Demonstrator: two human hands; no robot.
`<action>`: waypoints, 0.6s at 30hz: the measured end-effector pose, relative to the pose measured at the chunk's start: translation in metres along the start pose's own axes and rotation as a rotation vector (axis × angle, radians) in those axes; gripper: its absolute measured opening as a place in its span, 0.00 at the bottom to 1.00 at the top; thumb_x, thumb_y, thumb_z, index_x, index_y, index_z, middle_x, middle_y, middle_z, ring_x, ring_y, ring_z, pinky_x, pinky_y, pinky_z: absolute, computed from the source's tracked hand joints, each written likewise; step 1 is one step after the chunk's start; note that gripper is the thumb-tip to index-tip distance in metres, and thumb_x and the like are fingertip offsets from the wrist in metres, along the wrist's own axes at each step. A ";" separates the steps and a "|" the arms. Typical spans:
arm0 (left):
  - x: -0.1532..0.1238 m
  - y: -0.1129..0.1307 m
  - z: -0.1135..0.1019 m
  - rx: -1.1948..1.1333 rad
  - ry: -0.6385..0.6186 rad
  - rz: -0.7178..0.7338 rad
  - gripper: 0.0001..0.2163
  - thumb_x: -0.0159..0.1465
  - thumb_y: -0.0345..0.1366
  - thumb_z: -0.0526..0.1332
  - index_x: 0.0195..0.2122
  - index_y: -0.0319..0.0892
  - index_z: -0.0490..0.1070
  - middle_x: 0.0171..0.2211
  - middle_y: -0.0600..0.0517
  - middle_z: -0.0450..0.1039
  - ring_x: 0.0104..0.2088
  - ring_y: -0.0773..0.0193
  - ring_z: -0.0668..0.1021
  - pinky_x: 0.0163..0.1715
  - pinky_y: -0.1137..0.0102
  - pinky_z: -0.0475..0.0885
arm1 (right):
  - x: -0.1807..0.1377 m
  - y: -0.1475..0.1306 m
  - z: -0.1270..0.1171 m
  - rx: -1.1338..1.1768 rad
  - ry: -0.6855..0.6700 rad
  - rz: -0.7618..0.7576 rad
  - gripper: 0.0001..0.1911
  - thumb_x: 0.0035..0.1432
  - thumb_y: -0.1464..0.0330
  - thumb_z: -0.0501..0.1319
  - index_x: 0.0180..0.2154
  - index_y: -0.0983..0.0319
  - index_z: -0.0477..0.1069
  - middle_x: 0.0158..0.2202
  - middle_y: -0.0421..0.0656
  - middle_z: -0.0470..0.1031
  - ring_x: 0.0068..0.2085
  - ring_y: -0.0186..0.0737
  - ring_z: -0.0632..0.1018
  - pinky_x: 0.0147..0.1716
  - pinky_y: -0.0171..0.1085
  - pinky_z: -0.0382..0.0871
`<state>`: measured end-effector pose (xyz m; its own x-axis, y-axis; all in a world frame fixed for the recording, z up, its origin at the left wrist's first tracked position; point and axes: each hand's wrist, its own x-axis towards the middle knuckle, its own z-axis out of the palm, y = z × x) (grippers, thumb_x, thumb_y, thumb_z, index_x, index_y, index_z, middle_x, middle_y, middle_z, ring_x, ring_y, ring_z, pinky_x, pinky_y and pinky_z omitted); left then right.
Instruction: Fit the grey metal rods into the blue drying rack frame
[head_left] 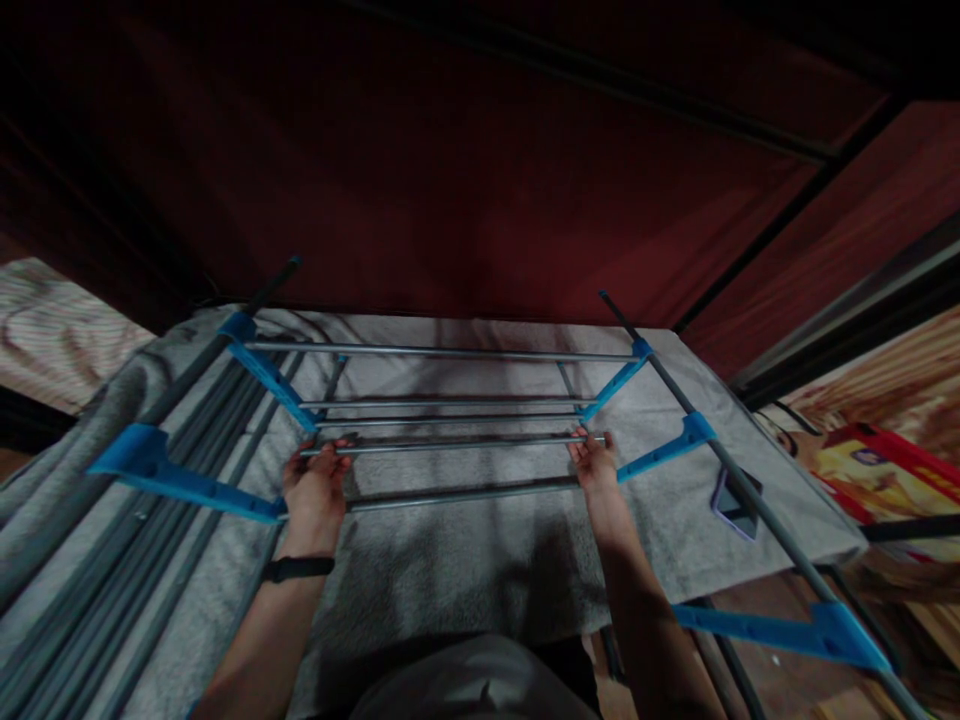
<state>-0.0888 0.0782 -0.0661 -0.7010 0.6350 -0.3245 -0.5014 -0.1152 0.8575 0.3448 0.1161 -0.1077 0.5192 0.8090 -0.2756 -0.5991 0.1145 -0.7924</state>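
Observation:
A thin grey metal rod [457, 445] runs crosswise in front of me, gripped near both ends. My left hand [315, 480] is closed around its left end, and a dark band circles that wrist. At the opposite end my right hand [594, 462] pinches the rod between thumb and fingers. The rod lies inside a rack frame of grey tubes with blue plastic brackets. One blue bracket [202, 485] is beside my left hand; another blue bracket [664, 447] is just right of my right hand. A fixed crossbar [465, 495] passes just nearer to me than the held rod.
Several loose grey tubes [142, 530] lie at the left on a grey blanket [450, 580]. A phone [737, 505] rests on the blanket at right, under a long side tube. Behind stands a dark red panel [465, 180]. A red and yellow box [885, 475] is at far right.

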 end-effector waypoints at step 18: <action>0.003 -0.010 -0.009 0.270 0.063 0.203 0.15 0.55 0.28 0.67 0.44 0.43 0.71 0.34 0.54 0.73 0.29 0.67 0.75 0.32 0.72 0.73 | -0.005 -0.006 -0.002 0.001 0.009 -0.015 0.26 0.44 0.74 0.71 0.43 0.53 0.66 0.31 0.31 0.82 0.26 0.31 0.81 0.31 0.31 0.79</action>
<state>-0.0901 0.0746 -0.0790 -0.8070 0.5704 -0.1531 -0.2021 -0.0231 0.9791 0.3472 0.1103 -0.1025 0.5338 0.8018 -0.2685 -0.5914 0.1272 -0.7963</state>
